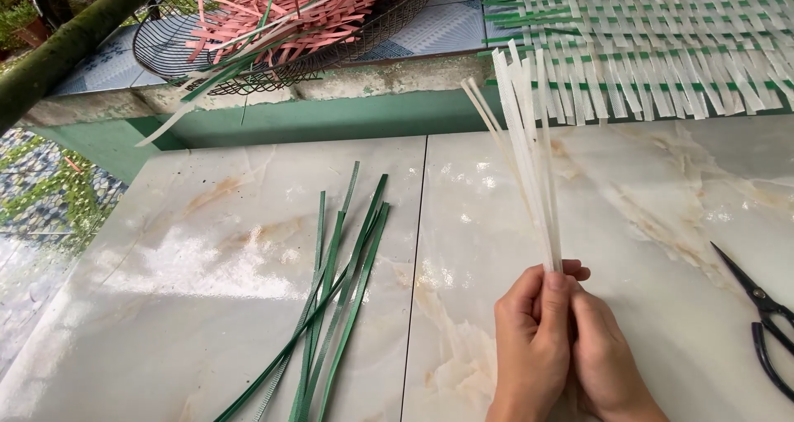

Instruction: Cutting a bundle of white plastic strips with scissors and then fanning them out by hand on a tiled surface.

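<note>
My left hand (529,343) and my right hand (608,356) are pressed together, both closed around the lower end of a bundle of white plastic strips (529,153). The strips stand nearly upright and fan out slightly at the top. Several green plastic strips (335,294) lie loose on the glossy marble-pattern floor tiles (207,265) to the left of my hands, out of their reach.
Black scissors (765,319) lie at the right edge. A woven white-and-green mat (662,50) rests on the raised ledge behind. A black wire basket (248,46) with pink strips sits on the ledge at the back left. A green step wall (331,116) runs across.
</note>
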